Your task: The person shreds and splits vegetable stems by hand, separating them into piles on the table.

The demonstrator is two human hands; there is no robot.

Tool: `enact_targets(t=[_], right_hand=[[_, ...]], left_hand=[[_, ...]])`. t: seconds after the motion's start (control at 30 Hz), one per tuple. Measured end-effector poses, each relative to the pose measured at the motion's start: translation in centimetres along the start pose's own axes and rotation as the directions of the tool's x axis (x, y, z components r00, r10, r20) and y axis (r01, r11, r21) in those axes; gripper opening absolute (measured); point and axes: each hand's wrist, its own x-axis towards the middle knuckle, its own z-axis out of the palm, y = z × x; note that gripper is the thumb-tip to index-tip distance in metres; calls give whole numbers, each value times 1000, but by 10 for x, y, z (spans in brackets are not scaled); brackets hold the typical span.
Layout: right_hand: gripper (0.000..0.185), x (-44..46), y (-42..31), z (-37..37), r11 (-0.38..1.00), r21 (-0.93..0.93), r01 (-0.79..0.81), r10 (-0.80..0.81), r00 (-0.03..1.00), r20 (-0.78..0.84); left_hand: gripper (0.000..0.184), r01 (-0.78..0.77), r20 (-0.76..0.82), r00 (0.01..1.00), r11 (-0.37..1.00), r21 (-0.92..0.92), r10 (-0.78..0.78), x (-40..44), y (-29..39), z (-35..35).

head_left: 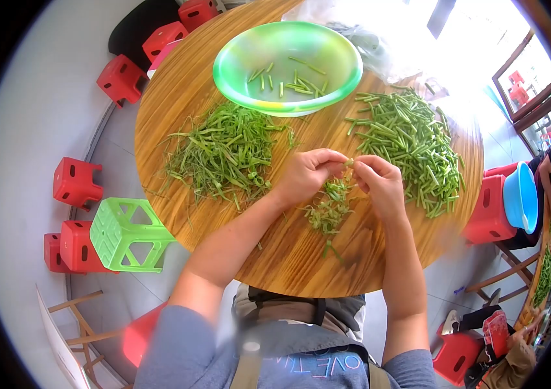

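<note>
My left hand [315,174] and my right hand [379,183] meet over the middle of the table, fingertips pinched together. Between them is a small pale-green plant piece [349,163], mostly covered by the fingers. Just below lies a little heap of pale, curled green bits [328,209]. A larger pile of leafy green trimmings [227,150] is to the left of my left hand. Beyond my right hand lies a big pile of short-cut green stems [411,149]. A green-and-yellow basin [223,81] at the far side holds several cut stem pieces.
The round wooden table [275,266] fills the middle. A clear plastic bag [379,48] lies at its back. A green stool [117,227] and several red stools [76,181] stand at left. On the right are a blue basin [522,198] and other people [509,363].
</note>
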Motion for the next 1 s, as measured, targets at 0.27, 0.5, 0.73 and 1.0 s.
enact_targets(t=[0.27, 0.5, 0.73, 1.0], right_hand=[[11, -3, 1, 6, 997, -1, 76, -76, 996, -48], [10, -10, -9, 1, 992, -100, 76, -67, 994, 87], [14, -7, -8, 6, 974, -207, 93, -61, 986, 153], [19, -7, -12, 3, 996, -85, 12, -2, 992, 123]], left_hand=[[21, 50, 4, 999, 965, -257, -51, 0, -6, 8], [21, 132, -16, 977, 658, -741, -214, 8, -11, -9], [18, -39, -64, 998, 905, -423, 13, 12, -9, -22], [23, -255, 31, 967, 967, 12, 254, 11, -15, -16]])
